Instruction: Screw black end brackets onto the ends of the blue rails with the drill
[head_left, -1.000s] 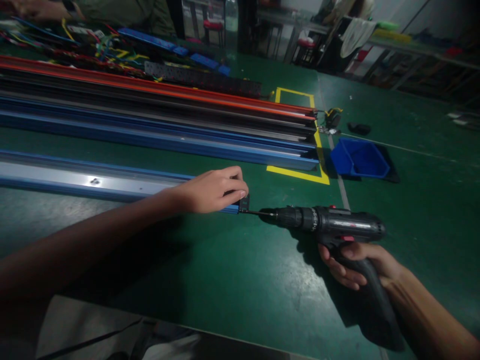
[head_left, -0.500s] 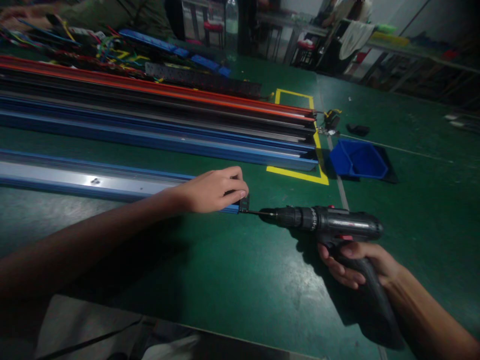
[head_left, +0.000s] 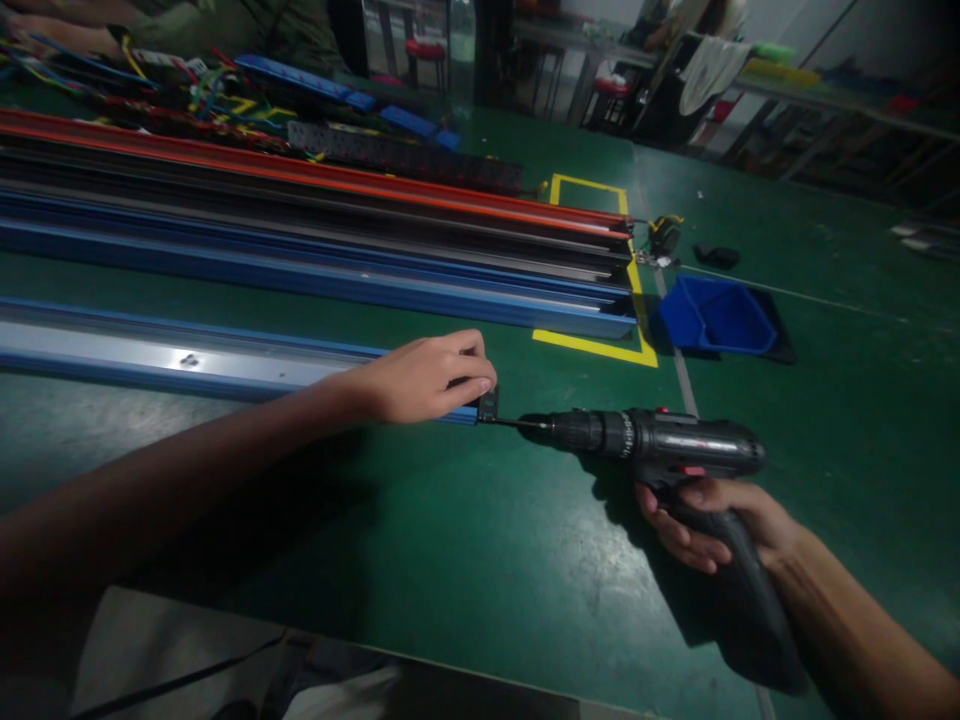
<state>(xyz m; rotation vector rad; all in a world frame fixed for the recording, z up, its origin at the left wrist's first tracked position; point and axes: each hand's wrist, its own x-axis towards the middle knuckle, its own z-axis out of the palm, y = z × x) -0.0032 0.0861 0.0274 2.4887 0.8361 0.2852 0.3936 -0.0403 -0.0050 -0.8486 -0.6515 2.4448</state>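
Observation:
My right hand [head_left: 705,525] is wrapped round the grip of a black cordless drill [head_left: 660,440], which lies nearly level and points left. Its long thin bit [head_left: 517,424] reaches a small black end cap [head_left: 488,403] at the right end of a blue aluminium profile [head_left: 150,345]. Over that end, my left hand [head_left: 431,378] is closed, thumb and fingers pressed on the end cap. The palm hides part of the profile. Whether a screw sits at the bit's tip is too small to tell.
Behind lie several long blue, black and orange profiles [head_left: 337,270], ending inside a yellow tape outline [head_left: 596,350]. A blue parts bin [head_left: 720,315] and a tape measure [head_left: 664,235] are to the right. Wires [head_left: 217,95] and a co-worker's arm [head_left: 75,38] are at the back left.
Almost nothing differs. The view has shifted very slightly; both hands, the drill and the profile keep their places relative to each other.

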